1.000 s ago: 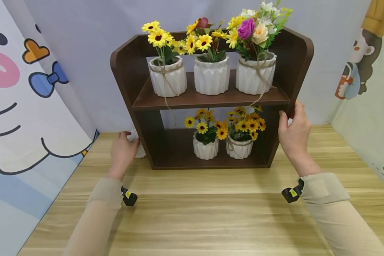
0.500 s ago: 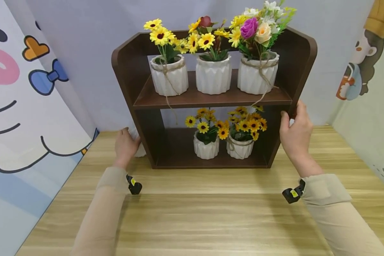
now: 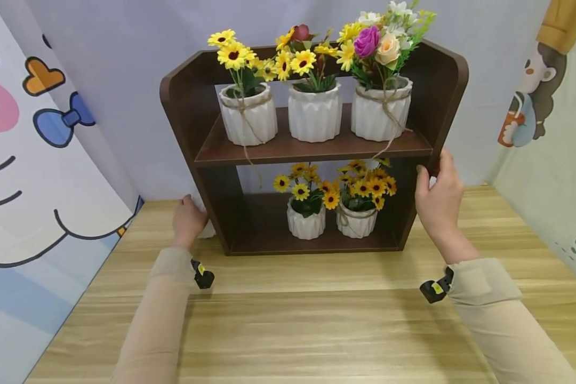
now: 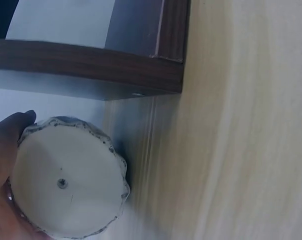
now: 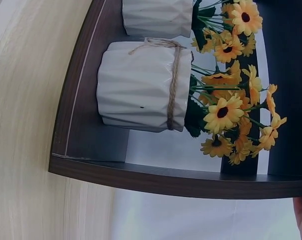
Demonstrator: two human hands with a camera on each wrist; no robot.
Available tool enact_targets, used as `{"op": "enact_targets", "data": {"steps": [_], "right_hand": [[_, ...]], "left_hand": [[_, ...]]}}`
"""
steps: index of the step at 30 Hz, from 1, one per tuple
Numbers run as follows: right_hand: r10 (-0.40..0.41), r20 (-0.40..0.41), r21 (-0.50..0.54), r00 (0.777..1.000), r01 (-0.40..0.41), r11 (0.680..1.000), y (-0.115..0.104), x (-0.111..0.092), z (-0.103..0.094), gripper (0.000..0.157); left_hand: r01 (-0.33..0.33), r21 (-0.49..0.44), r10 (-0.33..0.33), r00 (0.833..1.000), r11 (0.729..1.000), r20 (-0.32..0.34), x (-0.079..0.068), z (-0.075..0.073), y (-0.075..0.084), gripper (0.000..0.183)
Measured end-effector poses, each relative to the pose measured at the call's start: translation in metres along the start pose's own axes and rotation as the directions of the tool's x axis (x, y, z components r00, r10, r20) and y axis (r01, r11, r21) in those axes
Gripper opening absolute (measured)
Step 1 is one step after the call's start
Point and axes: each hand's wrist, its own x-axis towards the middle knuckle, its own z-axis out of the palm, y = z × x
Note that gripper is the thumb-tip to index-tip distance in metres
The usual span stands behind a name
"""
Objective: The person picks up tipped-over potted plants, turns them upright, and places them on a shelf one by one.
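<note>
A dark brown two-tier shelf (image 3: 312,248) stands on the table. Beside its left panel, my left hand (image 3: 188,220) holds a white flower pot (image 4: 66,180). The left wrist view shows the pot's round underside with a small hole and wavy rim; its top is turned away from view. The right hand (image 3: 440,200) grips the right side panel (image 5: 181,185), thumb at the front edge, other fingers partly hidden. On the upper tier stand three white pots, one with a purple rose (image 3: 366,41). Two smaller pots of yellow flowers (image 5: 146,85) stand on the lower tier.
A wood-grain table (image 3: 307,314) runs under the shelf and forearms. Pale curtains (image 3: 120,106) rise close behind, and printed cartoon panels flank the left and right sides. The small cameras (image 3: 202,274) sit at the wrists.
My left hand has shifted slightly right, closer to the shelf's left panel, with the pot. The right hand keeps its place on the right panel. The head view has shifted a little.
</note>
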Motion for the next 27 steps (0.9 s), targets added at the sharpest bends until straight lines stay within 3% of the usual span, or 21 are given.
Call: {"op": "enact_targets", "data": {"steps": [6,13,18,24,27], "right_hand": [[0.003,0.0,-0.001,1.0,-0.003,1.0,-0.001,0.0,-0.001,0.03],[-0.01,0.006,0.006,1.0,0.01,1.0,-0.001,0.001,0.0,0.031],[-0.015,0.006,0.007,1.0,0.014,1.0,-0.002,0.001,0.001,0.031],[0.005,0.021,0.019,1.0,-0.005,1.0,-0.004,0.0,0.0,0.032],[0.004,0.026,0.01,1.0,-0.004,1.0,-0.002,0.0,0.0,0.032]], "left_hand": [[0.076,0.019,-0.078,0.992,0.997,0.099,-0.003,-0.008,0.002,0.059],[0.067,-0.04,-0.066,0.997,0.997,0.03,-0.009,-0.006,0.001,0.056],[0.066,-0.13,-0.068,0.998,0.989,-0.008,-0.013,-0.003,-0.006,0.057],[0.087,-0.273,-0.099,0.995,0.958,-0.031,-0.024,-0.003,-0.01,0.067],[0.101,-0.359,-0.121,0.992,0.928,-0.033,-0.031,-0.003,-0.011,0.069]]}}
